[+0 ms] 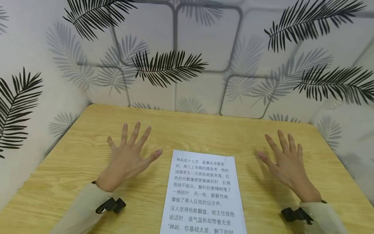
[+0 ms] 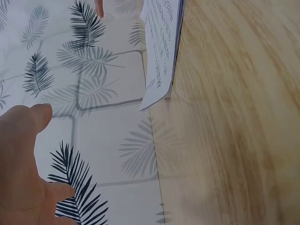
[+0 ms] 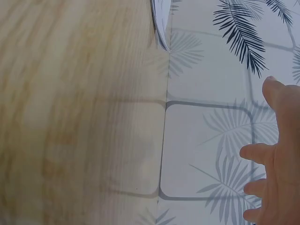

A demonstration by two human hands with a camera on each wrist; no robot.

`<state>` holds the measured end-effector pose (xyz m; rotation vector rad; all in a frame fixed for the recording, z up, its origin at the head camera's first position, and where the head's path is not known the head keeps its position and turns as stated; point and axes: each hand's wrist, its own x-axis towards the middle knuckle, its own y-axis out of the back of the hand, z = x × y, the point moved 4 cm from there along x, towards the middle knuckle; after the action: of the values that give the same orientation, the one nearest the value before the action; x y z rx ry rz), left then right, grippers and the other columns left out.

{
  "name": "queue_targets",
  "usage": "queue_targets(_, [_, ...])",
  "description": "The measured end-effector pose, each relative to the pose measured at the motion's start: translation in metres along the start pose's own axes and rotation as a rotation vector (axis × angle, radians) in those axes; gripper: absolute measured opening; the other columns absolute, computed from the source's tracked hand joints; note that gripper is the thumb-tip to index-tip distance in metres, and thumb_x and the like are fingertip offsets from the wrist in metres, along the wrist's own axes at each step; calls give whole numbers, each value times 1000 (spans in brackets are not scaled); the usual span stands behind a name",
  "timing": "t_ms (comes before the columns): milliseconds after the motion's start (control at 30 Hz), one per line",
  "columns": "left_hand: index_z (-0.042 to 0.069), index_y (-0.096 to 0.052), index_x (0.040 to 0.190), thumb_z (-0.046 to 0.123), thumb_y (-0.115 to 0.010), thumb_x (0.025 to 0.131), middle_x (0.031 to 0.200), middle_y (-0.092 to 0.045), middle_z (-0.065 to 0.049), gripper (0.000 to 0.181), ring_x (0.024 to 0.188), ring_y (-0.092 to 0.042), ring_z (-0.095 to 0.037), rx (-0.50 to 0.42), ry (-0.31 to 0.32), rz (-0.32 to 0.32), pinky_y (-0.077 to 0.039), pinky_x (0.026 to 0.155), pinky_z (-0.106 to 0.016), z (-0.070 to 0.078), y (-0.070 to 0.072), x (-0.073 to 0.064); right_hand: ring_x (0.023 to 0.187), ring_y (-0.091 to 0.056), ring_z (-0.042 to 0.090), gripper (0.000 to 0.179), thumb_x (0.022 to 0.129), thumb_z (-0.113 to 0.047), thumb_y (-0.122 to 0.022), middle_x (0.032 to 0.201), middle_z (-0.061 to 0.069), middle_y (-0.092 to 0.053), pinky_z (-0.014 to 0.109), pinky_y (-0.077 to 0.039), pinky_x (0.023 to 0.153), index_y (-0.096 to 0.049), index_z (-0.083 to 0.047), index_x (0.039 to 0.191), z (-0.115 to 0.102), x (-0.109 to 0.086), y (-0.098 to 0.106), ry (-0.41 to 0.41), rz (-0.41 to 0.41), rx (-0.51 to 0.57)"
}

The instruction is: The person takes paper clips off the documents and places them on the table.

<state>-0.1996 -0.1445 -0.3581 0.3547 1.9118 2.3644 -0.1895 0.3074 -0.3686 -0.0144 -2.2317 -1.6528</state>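
A stack of white printed sheets with Chinese text lies on the wooden table between my hands, two paper clips along its top edge. My left hand hovers to the left of it, fingers spread and holding nothing. On the other side, my right hand is held over the table with its fingers fanned out, also holding nothing. Neither hand touches the paper. In the left wrist view the sheets show several layers with a slightly curled corner.
The light wooden table backs onto a wall with a printed leaf and rounded-rectangle pattern. Similar patterned surfaces flank the table on both sides. Black straps with camera mounts sit on both wrists over light sleeves.
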Motion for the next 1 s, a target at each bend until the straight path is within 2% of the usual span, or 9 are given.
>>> queue_targets(133, [25,-13,156,77,-30,89,161,-2,-11,87,144,14,-39,-12,-13,5,4,98,-82,3,0,2,143,7,48,68,100,-49,-45,158,26,-5,75,7,105,-25,-13,154,1,-1,1,-5,-4,4])
queue_targets(300, [21,-12,157,72,-31,93,161,-3,-12,84,145,8,-40,-42,-37,5,-8,99,-82,8,-3,5,143,6,48,66,100,-47,-45,156,28,-11,76,10,103,-27,-11,153,0,-1,-1,-8,6,25])
queue_targets(467, [8,-20,154,57,-32,101,158,-14,-21,74,143,-10,-47,-151,-101,1,-25,99,-77,16,-7,10,143,4,49,63,101,-44,-44,154,30,-15,75,11,103,-32,-5,150,-3,1,-2,2,9,75])
queue_targets(567, [-3,-31,148,47,-35,104,151,-29,-28,67,137,-27,-49,-232,-134,-3,-33,102,-68,21,-10,14,140,-3,53,60,102,-40,-45,152,33,-19,77,6,103,-36,1,146,-6,4,-3,23,19,109])
queue_targets(667, [-7,-40,142,40,-41,104,143,-40,-29,60,130,-41,-46,-296,-136,-11,-38,104,-59,25,-12,19,135,-13,59,56,103,-36,-45,147,36,-26,77,-3,103,-41,6,140,-10,6,-5,53,38,145])
queue_targets(867, [-7,-51,133,31,-50,102,134,-51,-27,49,121,-51,-41,-370,-96,-34,-44,101,-52,32,-22,29,128,-28,58,51,101,-29,-52,140,36,-35,73,-22,100,-46,9,135,-20,10,-12,81,17,197])
queue_targets(1000, [-8,-55,128,27,-54,100,127,-56,-27,45,117,-55,-40,-389,-93,-40,-48,96,-50,35,-30,34,128,-30,56,52,101,-29,-53,141,35,-35,71,-27,100,-45,9,135,-28,12,-16,56,-43,213])
